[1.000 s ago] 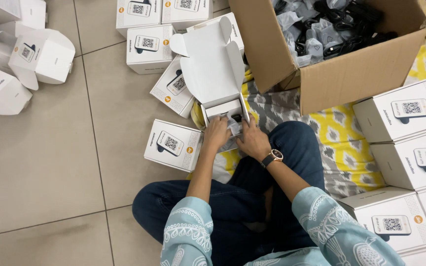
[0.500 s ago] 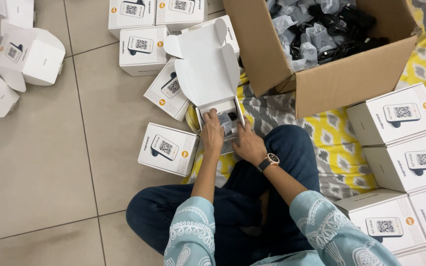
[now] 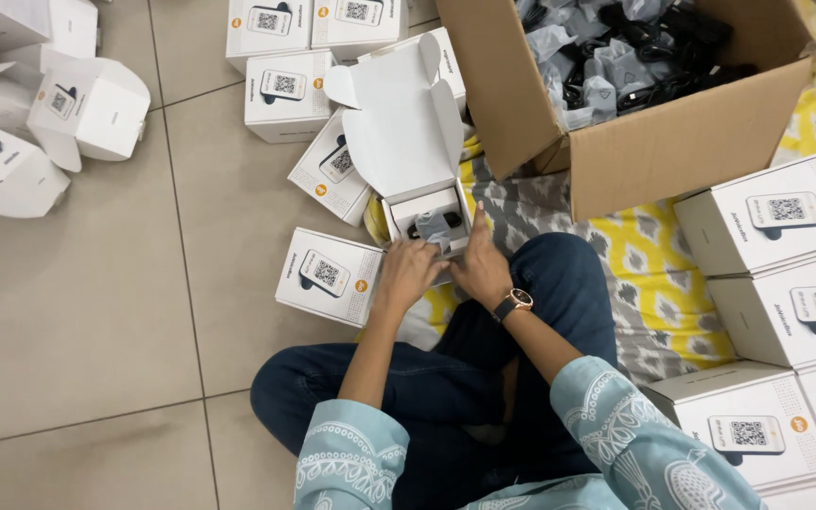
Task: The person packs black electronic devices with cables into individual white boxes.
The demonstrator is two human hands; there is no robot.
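Note:
An open white box (image 3: 406, 142) with its lid flaps up rests by my knee, a small bagged black item (image 3: 436, 227) lying inside. My left hand (image 3: 406, 272) curls around the box's near left edge. My right hand (image 3: 480, 266), with a wristwatch (image 3: 514, 304), rests against the box's right side, fingers pointing up along it. I sit cross-legged in dark jeans and light patterned sleeves.
A big cardboard carton (image 3: 654, 142) of bagged black parts stands at the upper right. Closed white boxes lie stacked on the right (image 3: 776, 222), beside my left knee (image 3: 328, 274) and farther away (image 3: 280, 90). Open white boxes lie at the upper left (image 3: 87, 109). A yellow-grey patterned mat (image 3: 654, 283) covers the tile floor.
The view shifted slightly. Both hands stay at the open box, and my left hand has slid down to its near edge.

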